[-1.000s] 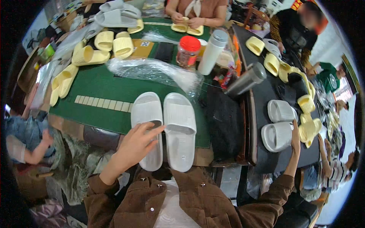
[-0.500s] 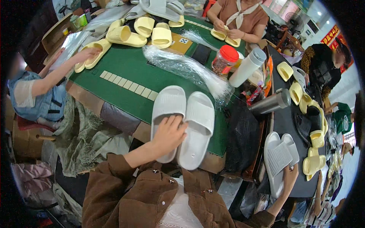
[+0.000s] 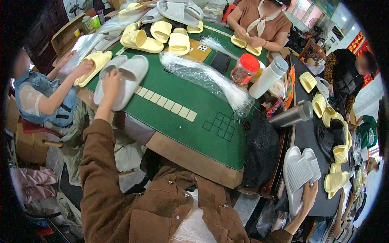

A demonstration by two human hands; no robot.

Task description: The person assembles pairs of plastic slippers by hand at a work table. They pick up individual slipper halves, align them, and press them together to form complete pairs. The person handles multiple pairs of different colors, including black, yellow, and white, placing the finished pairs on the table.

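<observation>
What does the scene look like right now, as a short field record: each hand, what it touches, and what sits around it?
left hand: palm down on a pair of grey slippers, far left on the green table
right hand: grip on a second grey pair, soles up, on the dark side table
beside left hand: another person's hand on a yellow slipper
mid table: bundle of clear plastic bags, red-lidded jar, white bottle
far side: more yellow slippers
</observation>
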